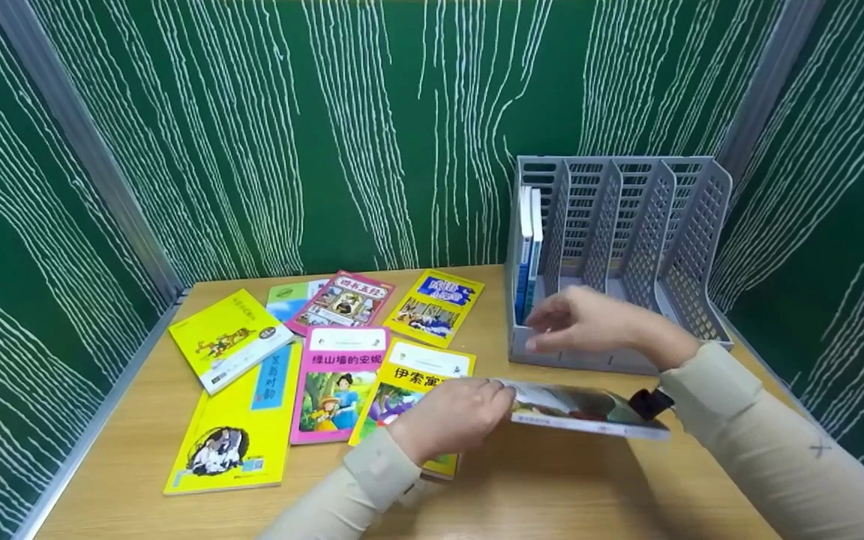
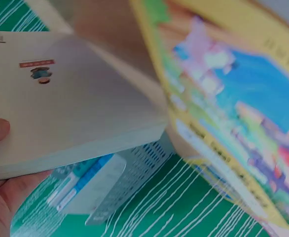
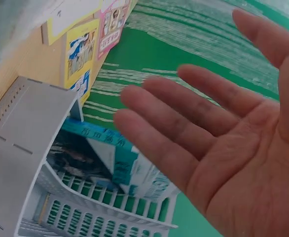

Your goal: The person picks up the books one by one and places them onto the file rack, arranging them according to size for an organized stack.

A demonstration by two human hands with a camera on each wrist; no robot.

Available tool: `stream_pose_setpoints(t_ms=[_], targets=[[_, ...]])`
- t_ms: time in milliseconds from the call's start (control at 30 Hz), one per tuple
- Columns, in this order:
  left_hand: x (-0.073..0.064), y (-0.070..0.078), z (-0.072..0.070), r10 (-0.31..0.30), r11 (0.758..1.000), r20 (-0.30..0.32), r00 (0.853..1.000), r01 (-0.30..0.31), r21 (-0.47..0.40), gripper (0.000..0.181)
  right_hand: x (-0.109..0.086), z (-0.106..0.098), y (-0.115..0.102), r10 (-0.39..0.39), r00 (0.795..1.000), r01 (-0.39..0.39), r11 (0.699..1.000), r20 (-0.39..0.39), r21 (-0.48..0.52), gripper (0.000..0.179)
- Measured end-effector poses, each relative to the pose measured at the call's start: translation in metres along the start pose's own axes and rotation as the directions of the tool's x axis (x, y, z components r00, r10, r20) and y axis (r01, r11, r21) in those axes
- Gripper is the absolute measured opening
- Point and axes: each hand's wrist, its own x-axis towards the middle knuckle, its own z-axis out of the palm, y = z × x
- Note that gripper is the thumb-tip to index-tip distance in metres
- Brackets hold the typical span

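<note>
My left hand (image 1: 456, 417) grips a thin paperback book (image 1: 589, 409) by its left end, holding it nearly flat above the table. In the left wrist view the thumb lies on the book's pale cover (image 2: 100, 103) and the fingers are beneath. My right hand (image 1: 589, 319) hovers in front of the grey file rack (image 1: 643, 232), holding nothing; the right wrist view shows its palm (image 3: 248, 163) with fingers extended. Two books (image 1: 528, 255) stand upright in the rack's leftmost compartment.
Left of the rack, several books lie on the wooden table (image 1: 124, 450): a pink one (image 1: 342, 390), a yellow one (image 1: 436, 307), a red-pink one (image 1: 346, 300), and overlapping yellow ones (image 1: 229, 337). A yellow-bordered book (image 1: 409, 375) lies partly behind my left hand. Green patterned panels (image 1: 252, 150) enclose the table.
</note>
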Motion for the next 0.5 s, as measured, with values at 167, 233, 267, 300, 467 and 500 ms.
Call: stream_pose_setpoints(t_ms=[167, 233, 267, 300, 467, 500], targets=[[-0.001, -0.008, -0.012, -0.076, 0.989, 0.068, 0.995, 0.084, -0.122, 0.038, -0.008, 0.011, -0.013, 0.015, 0.996, -0.01, 0.998, 0.087, -0.063, 0.06], [-0.002, -0.01, -0.015, -0.106, 0.983, 0.089, 0.99, 0.117, -0.138, 0.037, -0.009, 0.016, -0.016, 0.019, 0.995, -0.009, 0.996, 0.101, -0.091, 0.06], [-0.003, -0.012, -0.016, -0.121, 0.98, 0.099, 0.988, 0.134, -0.145, 0.038, -0.01, 0.018, -0.018, 0.014, 0.994, -0.003, 0.995, 0.105, -0.102, 0.06], [-0.004, -0.013, -0.017, -0.136, 0.976, 0.11, 0.985, 0.152, -0.155, 0.038, -0.01, 0.02, -0.019, 0.016, 0.994, -0.004, 0.994, 0.108, -0.109, 0.058], [-0.007, -0.02, -0.022, -0.208, 0.948, 0.126, 0.97, 0.232, -0.22, 0.035, -0.009, 0.031, -0.02, -0.03, 0.993, 0.047, 0.988, 0.115, -0.145, 0.05], [-0.007, -0.021, -0.023, -0.221, 0.941, 0.131, 0.966, 0.246, -0.23, 0.034, -0.009, 0.033, -0.02, -0.036, 0.993, 0.053, 0.987, 0.113, -0.154, 0.049]])
